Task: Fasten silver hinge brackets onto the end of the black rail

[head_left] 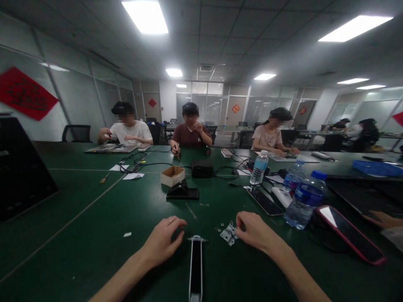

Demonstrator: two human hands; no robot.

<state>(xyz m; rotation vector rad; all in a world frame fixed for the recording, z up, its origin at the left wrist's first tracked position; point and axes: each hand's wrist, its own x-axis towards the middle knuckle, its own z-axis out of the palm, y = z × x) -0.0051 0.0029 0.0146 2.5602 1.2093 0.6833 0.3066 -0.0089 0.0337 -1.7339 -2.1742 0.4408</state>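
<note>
My left hand [163, 240] rests just above the green table [103, 251], its fingers bent and the thumb apart, holding nothing. Close to its right lies a long, narrow black object with a silver frame [196, 268], which has a thin crosspiece at its far end. My right hand [253, 228] is curled, with its fingertips at a few small silver metal plates [227, 235] with holes. Whether it grips one is hidden. Several tiny rings or nuts [218, 229] lie beside the plates.
Ahead are a small open box [172, 176], a black stand [181, 193] and a black box [202, 169] with cables. On the right stand water bottles [304, 201], a phone [264, 200] and a red-edged device [351, 235]. A neighbour's hand [382, 219] reaches in. Three people sit opposite.
</note>
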